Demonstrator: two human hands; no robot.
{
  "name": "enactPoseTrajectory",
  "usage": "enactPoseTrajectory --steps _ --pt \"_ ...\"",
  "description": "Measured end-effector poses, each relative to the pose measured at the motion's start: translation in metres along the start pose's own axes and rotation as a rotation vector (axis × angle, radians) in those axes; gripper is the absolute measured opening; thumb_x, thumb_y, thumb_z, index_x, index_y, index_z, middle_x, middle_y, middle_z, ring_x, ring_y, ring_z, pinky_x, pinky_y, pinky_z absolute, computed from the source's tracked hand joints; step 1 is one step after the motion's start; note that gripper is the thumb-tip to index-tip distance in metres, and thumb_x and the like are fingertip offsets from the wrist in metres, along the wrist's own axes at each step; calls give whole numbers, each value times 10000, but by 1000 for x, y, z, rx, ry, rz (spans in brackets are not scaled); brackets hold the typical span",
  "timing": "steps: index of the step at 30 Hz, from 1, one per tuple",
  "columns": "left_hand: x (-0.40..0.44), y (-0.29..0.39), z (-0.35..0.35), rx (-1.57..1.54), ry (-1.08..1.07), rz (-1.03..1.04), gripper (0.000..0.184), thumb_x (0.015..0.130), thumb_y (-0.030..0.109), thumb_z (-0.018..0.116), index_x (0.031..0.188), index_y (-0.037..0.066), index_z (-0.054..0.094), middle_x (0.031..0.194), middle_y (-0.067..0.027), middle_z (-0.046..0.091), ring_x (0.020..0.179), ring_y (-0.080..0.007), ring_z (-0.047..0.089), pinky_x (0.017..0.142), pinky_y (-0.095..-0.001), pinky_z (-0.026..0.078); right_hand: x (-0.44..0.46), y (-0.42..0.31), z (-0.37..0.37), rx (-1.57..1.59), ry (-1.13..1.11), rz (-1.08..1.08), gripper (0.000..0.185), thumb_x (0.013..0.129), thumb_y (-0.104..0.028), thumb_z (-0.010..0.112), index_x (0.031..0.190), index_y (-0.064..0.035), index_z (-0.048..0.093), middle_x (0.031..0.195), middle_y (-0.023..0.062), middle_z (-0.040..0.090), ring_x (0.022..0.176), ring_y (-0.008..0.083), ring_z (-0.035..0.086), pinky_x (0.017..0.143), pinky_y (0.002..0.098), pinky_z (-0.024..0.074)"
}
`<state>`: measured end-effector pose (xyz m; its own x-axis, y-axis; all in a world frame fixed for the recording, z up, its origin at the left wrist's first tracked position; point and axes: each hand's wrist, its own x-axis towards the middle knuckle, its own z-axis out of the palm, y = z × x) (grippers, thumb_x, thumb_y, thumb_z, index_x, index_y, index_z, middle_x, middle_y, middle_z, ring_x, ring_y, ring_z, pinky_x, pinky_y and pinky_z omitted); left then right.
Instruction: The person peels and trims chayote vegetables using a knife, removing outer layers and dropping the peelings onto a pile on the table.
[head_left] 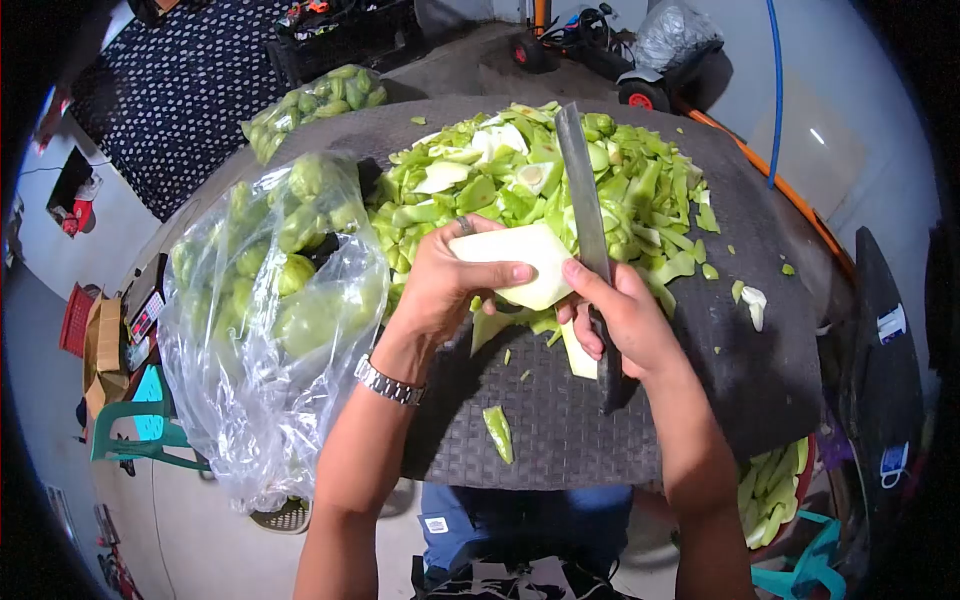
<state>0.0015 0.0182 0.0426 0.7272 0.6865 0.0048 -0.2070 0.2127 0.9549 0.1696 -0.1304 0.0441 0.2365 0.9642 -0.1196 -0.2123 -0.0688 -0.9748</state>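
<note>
My left hand [440,280] is closed around a pale, peeled chayote [530,262], its thumb lying across the near side. In my right hand [635,320] is a long knife [582,185], its blade pointing up and away from me and its dark handle running down below the fingers. The right thumb touches the chayote's right end. A pale strip [579,350] shows just below my right fingers; I cannot tell whether it is held. Behind both hands spreads a large heap of green chayote peelings [640,180] on the dark woven-textured table [570,440].
A clear plastic bag [275,350] of whole chayotes sits at the table's left, with another filled bag [320,105] beyond. One green peel piece [498,434] lies near the front edge. Cut pale pieces [770,490] fill a container at lower right, beside a teal stool [805,565].
</note>
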Motion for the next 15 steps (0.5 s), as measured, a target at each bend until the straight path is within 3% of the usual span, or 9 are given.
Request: enactPoseTrajectory --steps 2,3,6,7,10,11,12,14,15 --pt "-3 -2 10 -120 30 35 314 796 42 862 1046 22 674 914 -66 760 721 -110 705 526 -221 512 -2 1 5 65 -36 29 358 1069 -355 584 1140 -4 588 788 89 624 419 74 474 374 226 369" --pt "0 -13 13 -197 60 14 247 904 168 770 1075 27 661 967 -85 753 790 -162 718 618 -306 554 -4 2 9 89 -55 38 360 1069 -363 584 1137 -9 583 780 88 621 419 77 478 371 230 375" --pt "-4 -29 26 -648 44 -185 321 971 286 656 1152 24 619 1021 -123 712 928 -269 699 827 -452 566 -6 6 21 76 -93 71 441 1068 -462 564 1108 -24 587 736 73 600 416 85 480 366 238 371" --pt "-3 -39 22 -724 40 -219 381 1018 357 549 1183 17 601 1049 -153 688 960 -312 675 858 -482 550 -6 7 22 56 -115 90 489 1071 -515 522 1079 -29 581 725 67 587 416 86 476 367 236 367" --pt "-5 -39 15 -843 -82 -214 381 1033 355 518 1176 11 601 1042 -155 689 960 -330 676 857 -485 553 -7 9 16 102 -146 164 597 1071 -623 418 1016 -46 559 702 54 559 415 90 464 370 237 360" --pt "-1 -38 23 -878 159 -181 466 1043 440 500 1178 4 595 1047 -166 685 956 -342 669 836 -492 550 -9 10 15 138 -151 194 625 1069 -651 387 999 -51 550 697 50 551 415 92 460 371 238 359" --pt "-5 -32 24 -868 134 -155 502 1043 477 490 1178 6 597 1053 -171 681 956 -344 664 834 -491 547 -12 2 19 52 -138 155 664 1058 -694 328 968 -68 527 697 34 539 421 87 455 374 224 351" --pt "-8 -23 22 -848 79 -94 573 1042 553 469 1176 11 600 1066 -181 673 954 -349 654 828 -490 542 -15 -4 16 -80 -128 171 638 1056 -655 429 930 -40 547 669 69 540 450 136 483 416 294 396" --pt "-2 -25 14 -900 43 -100 684 1010 671 453 1150 20 609 1091 -197 656 954 -347 634 817 -463 533 -16 -4 17 -304 -75 63 625 1050 -632 467 919 -27 553 665 96 553 473 184 520 450 334 422"
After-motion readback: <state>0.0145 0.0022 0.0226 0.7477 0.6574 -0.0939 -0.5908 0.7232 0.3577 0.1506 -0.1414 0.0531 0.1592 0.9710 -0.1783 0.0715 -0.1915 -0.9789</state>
